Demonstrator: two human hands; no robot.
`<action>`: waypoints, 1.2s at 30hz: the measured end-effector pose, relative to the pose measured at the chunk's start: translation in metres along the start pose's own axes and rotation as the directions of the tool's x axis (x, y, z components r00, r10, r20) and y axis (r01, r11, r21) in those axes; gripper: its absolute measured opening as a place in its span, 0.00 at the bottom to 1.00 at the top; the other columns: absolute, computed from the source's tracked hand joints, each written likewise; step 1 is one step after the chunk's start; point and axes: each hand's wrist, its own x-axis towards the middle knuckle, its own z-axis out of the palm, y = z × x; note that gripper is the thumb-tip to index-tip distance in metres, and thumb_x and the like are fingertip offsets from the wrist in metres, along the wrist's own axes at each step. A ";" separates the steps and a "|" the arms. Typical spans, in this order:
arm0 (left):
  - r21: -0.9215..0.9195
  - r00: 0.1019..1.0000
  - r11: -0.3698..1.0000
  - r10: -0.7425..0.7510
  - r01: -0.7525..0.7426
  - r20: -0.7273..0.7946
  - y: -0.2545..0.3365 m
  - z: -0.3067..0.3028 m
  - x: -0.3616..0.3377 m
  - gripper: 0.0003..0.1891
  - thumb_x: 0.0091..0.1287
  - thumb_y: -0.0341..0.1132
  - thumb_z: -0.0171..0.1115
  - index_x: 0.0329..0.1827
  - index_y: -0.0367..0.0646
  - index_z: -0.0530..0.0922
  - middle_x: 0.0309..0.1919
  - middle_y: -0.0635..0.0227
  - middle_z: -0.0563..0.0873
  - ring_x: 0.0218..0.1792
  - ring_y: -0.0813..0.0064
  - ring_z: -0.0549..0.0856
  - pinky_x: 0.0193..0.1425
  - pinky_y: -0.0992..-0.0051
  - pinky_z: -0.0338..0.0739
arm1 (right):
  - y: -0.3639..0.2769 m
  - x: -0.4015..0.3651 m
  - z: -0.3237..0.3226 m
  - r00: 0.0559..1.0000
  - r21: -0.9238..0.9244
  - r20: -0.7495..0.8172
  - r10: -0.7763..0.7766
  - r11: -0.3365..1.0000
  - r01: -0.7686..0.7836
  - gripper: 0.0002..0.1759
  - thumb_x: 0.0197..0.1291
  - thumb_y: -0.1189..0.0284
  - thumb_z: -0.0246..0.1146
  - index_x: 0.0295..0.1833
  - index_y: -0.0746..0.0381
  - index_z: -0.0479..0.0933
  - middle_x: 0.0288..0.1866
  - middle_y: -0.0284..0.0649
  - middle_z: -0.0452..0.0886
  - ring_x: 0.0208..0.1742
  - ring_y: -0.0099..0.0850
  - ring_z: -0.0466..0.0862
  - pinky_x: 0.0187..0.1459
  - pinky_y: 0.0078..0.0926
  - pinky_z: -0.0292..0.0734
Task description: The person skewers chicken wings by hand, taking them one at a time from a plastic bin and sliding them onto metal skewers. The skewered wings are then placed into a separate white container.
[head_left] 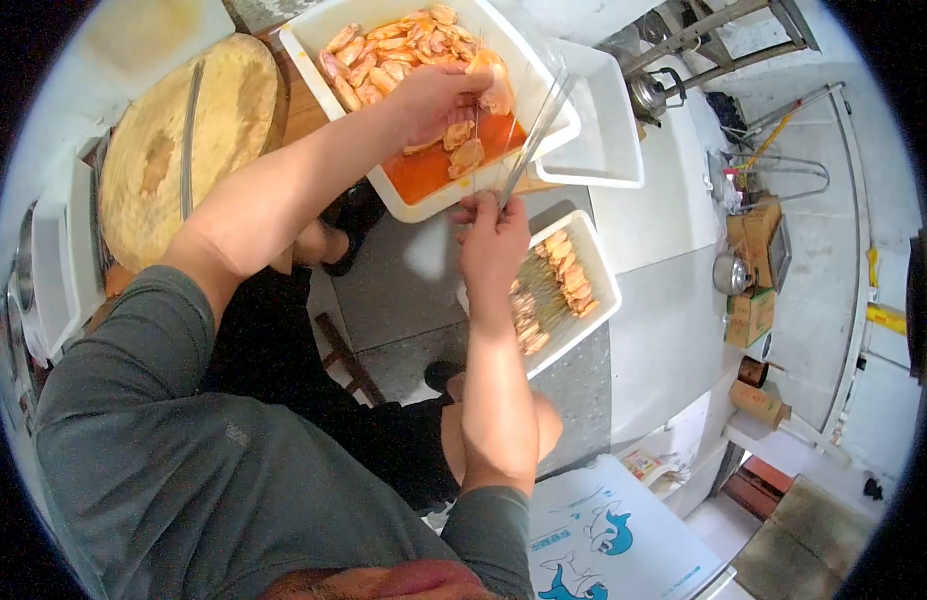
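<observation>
A white tub (pixel 319 55) holds several orange marinated meat pieces (pixel 384 45) in red sauce. My left hand (pixel 439 95) reaches into the tub, its fingers closed on one meat piece (pixel 496 85) at the tub's right side. My right hand (pixel 492 235) is just below the tub's near edge and grips thin metal skewers (pixel 534 135) that slant up toward the held piece. To the right of that hand lies a white tray (pixel 606 275) with finished meat skewers (pixel 559 275) in a row.
A round wooden chopping block (pixel 154 150) with a long blade lying on it sits at the left. An empty white tub (pixel 609 125) stands beside the meat tub. A kettle (pixel 649 92), a pot (pixel 729 272) and cardboard boxes (pixel 752 315) are at the right. A dolphin-printed box (pixel 604 535) is below.
</observation>
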 end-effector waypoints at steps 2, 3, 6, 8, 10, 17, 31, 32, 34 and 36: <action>-0.043 0.999 0.999 -0.009 0.007 -0.043 0.009 -0.003 0.001 0.07 0.68 0.34 0.64 0.39 0.41 0.78 0.37 0.68 0.83 0.38 0.75 0.83 0.45 0.76 0.80 | 0.001 -0.002 -0.007 0.999 -0.124 -0.040 -0.036 0.992 0.031 0.11 0.69 0.69 0.56 0.41 0.68 0.74 0.30 0.43 0.84 0.29 0.31 0.84 0.32 0.31 0.77; -0.066 0.998 0.998 -0.014 0.009 -0.063 0.013 -0.004 0.001 0.07 0.68 0.35 0.64 0.38 0.42 0.78 0.37 0.68 0.82 0.37 0.74 0.83 0.44 0.77 0.80 | 0.001 -0.004 -0.011 0.997 -0.187 -0.059 -0.057 0.981 0.045 0.12 0.68 0.68 0.57 0.40 0.68 0.75 0.29 0.43 0.84 0.30 0.32 0.85 0.33 0.31 0.77; -0.054 0.998 0.997 -0.059 0.057 -0.026 0.016 -0.015 0.010 0.09 0.67 0.40 0.65 0.39 0.46 0.75 0.39 0.69 0.82 0.39 0.73 0.82 0.45 0.69 0.79 | 0.006 -0.009 -0.018 0.993 -0.232 -0.072 -0.091 0.970 0.072 0.12 0.68 0.68 0.57 0.39 0.67 0.75 0.27 0.43 0.83 0.28 0.33 0.83 0.32 0.31 0.76; -0.009 0.998 0.999 -0.032 0.032 -0.051 0.017 -0.015 0.011 0.12 0.67 0.43 0.64 0.40 0.47 0.73 0.40 0.69 0.81 0.41 0.72 0.82 0.45 0.62 0.78 | 0.008 -0.013 -0.022 0.993 -0.235 -0.078 -0.087 0.970 0.067 0.11 0.68 0.68 0.57 0.39 0.67 0.75 0.26 0.43 0.82 0.27 0.32 0.82 0.31 0.31 0.75; 0.016 0.998 1.000 0.003 -0.002 -0.061 0.017 -0.014 0.010 0.14 0.68 0.45 0.64 0.43 0.49 0.71 0.41 0.70 0.81 0.43 0.71 0.82 0.46 0.56 0.76 | 0.013 -0.013 -0.025 0.995 -0.203 -0.058 -0.084 0.977 0.070 0.11 0.68 0.69 0.58 0.38 0.67 0.74 0.24 0.41 0.80 0.26 0.30 0.79 0.30 0.29 0.74; 0.055 1.000 0.998 0.019 -0.018 -0.017 0.015 -0.017 0.013 0.15 0.67 0.43 0.64 0.47 0.47 0.70 0.42 0.70 0.81 0.43 0.72 0.82 0.44 0.52 0.75 | 0.011 -0.021 -0.024 0.992 0.076 0.124 -0.012 0.997 0.002 0.10 0.69 0.71 0.57 0.34 0.65 0.72 0.22 0.32 0.73 0.24 0.21 0.71 0.27 0.22 0.66; 0.095 0.997 0.995 0.048 -0.042 -0.062 0.026 -0.006 0.001 0.16 0.67 0.41 0.65 0.50 0.46 0.71 0.43 0.69 0.82 0.44 0.71 0.83 0.45 0.53 0.79 | 0.008 -0.025 -0.022 0.992 0.139 0.126 -0.015 0.990 -0.003 0.11 0.70 0.70 0.56 0.35 0.64 0.72 0.21 0.30 0.72 0.22 0.18 0.69 0.24 0.19 0.63; 0.094 0.998 0.995 0.049 -0.044 -0.051 0.026 -0.008 0.002 0.18 0.67 0.41 0.64 0.54 0.44 0.69 0.44 0.65 0.82 0.45 0.68 0.84 0.46 0.55 0.82 | 0.007 -0.025 -0.022 0.991 0.139 0.132 0.004 0.990 -0.023 0.11 0.70 0.70 0.56 0.35 0.64 0.72 0.21 0.30 0.72 0.22 0.18 0.70 0.24 0.19 0.63; 0.093 0.998 0.995 0.049 -0.046 -0.028 0.025 -0.010 0.004 0.21 0.68 0.40 0.64 0.57 0.41 0.68 0.45 0.62 0.82 0.46 0.65 0.85 0.47 0.56 0.84 | 0.004 -0.025 -0.022 0.990 0.132 0.136 0.026 0.990 -0.044 0.11 0.70 0.70 0.57 0.35 0.64 0.72 0.21 0.30 0.72 0.22 0.18 0.70 0.24 0.19 0.63; 0.090 0.999 0.995 0.048 -0.047 -0.007 0.025 -0.012 0.007 0.20 0.68 0.40 0.63 0.57 0.41 0.68 0.44 0.62 0.83 0.45 0.65 0.86 0.47 0.56 0.85 | 0.002 -0.026 -0.022 0.991 0.119 0.133 0.031 0.992 -0.047 0.10 0.69 0.70 0.57 0.35 0.64 0.73 0.21 0.30 0.72 0.22 0.18 0.70 0.24 0.19 0.64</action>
